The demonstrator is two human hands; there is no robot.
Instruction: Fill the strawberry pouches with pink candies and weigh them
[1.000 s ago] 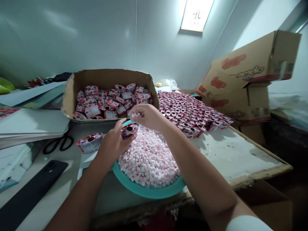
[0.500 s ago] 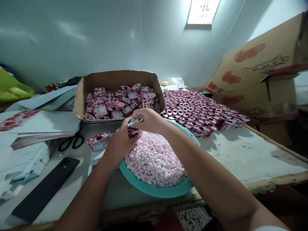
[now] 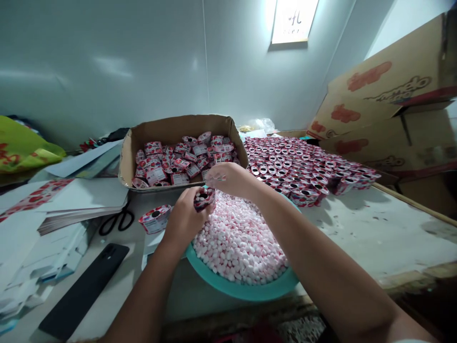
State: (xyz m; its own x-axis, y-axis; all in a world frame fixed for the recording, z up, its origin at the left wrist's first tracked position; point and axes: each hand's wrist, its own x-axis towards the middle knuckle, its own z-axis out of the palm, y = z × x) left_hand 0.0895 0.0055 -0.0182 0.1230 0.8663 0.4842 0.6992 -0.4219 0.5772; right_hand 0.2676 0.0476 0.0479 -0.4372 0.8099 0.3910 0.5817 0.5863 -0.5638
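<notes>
My left hand (image 3: 189, 214) is closed round a small red-and-pink printed carton (image 3: 204, 198), holding it at the left rim of a turquoise basin (image 3: 243, 293). White pieces show in the carton's dark top opening. Just above it is my right hand (image 3: 226, 177), its fingers bent together and partly blurred; I cannot make out what they hold. Small pale pink and white candies (image 3: 243, 238) fill the basin. Left of my left hand, another printed carton (image 3: 155, 219) with a dark hole on top stands on the table.
Behind my hands is a cardboard box (image 3: 130, 162) of printed cartons. Many upright cartons (image 3: 285, 162) with top holes cover the table's back right. A black phone (image 3: 85, 290), scissors (image 3: 116, 221) and stacked paper sheets (image 3: 85, 190) lie left. Large cardboard boxes (image 3: 378, 95) are piled right.
My right hand has lifted slightly off the carton, whose opening now shows with white pieces in it. The whole view has shifted a little, with the table things appearing further right and lower.
</notes>
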